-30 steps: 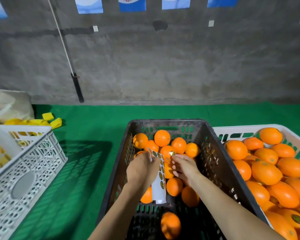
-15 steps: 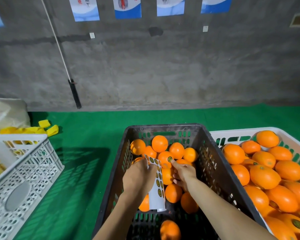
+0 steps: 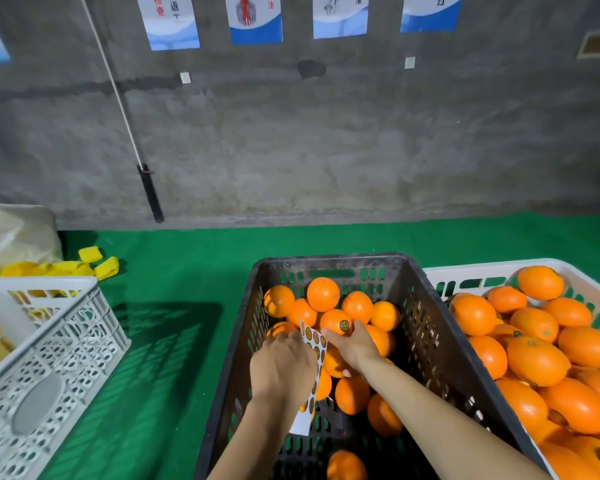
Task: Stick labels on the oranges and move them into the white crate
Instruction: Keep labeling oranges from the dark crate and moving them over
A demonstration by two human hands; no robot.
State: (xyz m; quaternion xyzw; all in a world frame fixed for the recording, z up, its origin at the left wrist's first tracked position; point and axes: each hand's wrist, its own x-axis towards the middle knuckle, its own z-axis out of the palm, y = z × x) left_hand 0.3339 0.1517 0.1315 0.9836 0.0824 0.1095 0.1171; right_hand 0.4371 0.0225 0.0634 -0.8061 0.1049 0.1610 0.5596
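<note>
Orange oranges (image 3: pixel 323 294), blk crate (image 3: pixel 326 259), white crate (image 3: pixel 465 268), green mat (image 3: pixel 187 271), poss. green-gold labels (image 3: pixel 314 341)

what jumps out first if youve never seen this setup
The bright heap of oranges filling the white crate at right catches the eye first. Then, over the dark crate at centre, the left hand grips a label sheet while the right hand holds a labelled orange.

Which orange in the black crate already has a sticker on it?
The round orange mid-pile, held by the right hand: a dark round label faces up on it, while its neighbours show none.
</note>
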